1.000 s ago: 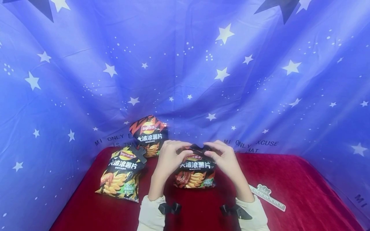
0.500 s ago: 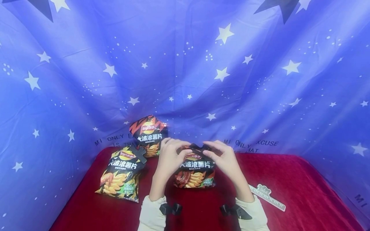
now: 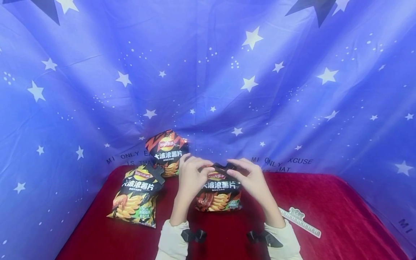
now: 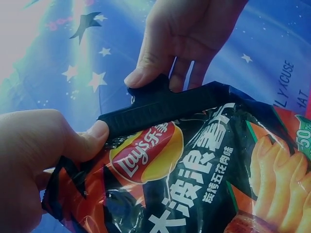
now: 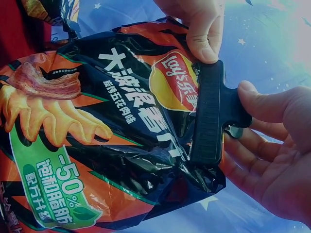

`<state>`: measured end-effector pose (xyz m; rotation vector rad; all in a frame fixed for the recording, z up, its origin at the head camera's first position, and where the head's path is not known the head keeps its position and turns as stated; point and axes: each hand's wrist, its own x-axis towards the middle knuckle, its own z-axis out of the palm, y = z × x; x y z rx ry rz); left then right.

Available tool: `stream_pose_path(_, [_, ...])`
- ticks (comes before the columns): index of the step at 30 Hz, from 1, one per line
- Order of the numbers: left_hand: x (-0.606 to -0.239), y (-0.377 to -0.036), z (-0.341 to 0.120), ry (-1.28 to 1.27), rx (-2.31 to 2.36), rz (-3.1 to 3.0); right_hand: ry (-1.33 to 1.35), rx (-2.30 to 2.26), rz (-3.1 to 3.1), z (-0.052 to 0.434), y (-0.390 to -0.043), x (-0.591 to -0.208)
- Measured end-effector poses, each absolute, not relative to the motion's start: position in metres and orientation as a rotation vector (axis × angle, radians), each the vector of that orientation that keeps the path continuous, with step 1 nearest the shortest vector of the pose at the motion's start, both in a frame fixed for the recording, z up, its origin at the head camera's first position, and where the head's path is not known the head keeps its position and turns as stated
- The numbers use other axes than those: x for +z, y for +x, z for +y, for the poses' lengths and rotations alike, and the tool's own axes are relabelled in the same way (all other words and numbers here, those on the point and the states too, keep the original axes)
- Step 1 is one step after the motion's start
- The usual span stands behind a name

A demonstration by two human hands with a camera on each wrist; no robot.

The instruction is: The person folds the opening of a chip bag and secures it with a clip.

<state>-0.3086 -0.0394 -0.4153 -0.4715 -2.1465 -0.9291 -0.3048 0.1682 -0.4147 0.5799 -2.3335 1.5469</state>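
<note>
A black and orange chip bag [image 3: 219, 193] stands on the red table between both hands. A black clip [image 3: 221, 167] lies along its folded top. My left hand [image 3: 198, 171] pinches the bag's top corner at the clip's end, thumb against the clip [image 4: 165, 107]. My right hand [image 3: 235, 169] pinches the clip's handle, thumb in front and fingers behind, as the right wrist view shows on the clip [image 5: 209, 116]. The bag's front [image 5: 97, 126] faces the camera. The same bag [image 4: 194, 184] fills the left wrist view.
Two more chip bags sit to the left: one [image 3: 139, 195] lying near with a black clip [image 3: 156, 173] on top, one [image 3: 167, 151] upright behind it. A white ruler [image 3: 300, 220] lies at the right. The red tablecloth [image 3: 341, 216] ends against a blue star backdrop [image 3: 208, 72].
Both hands and the bag's top have shifted slightly left and down. The grips on the bag and the clip look the same.
</note>
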Motion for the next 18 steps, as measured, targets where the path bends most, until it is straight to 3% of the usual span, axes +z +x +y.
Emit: stream_pose_path(18, [-0.414,-0.308,-0.045,-0.505,-0.981,-2.286,0.515,1.541,-2.447,0.179,-0.306,-0.413])
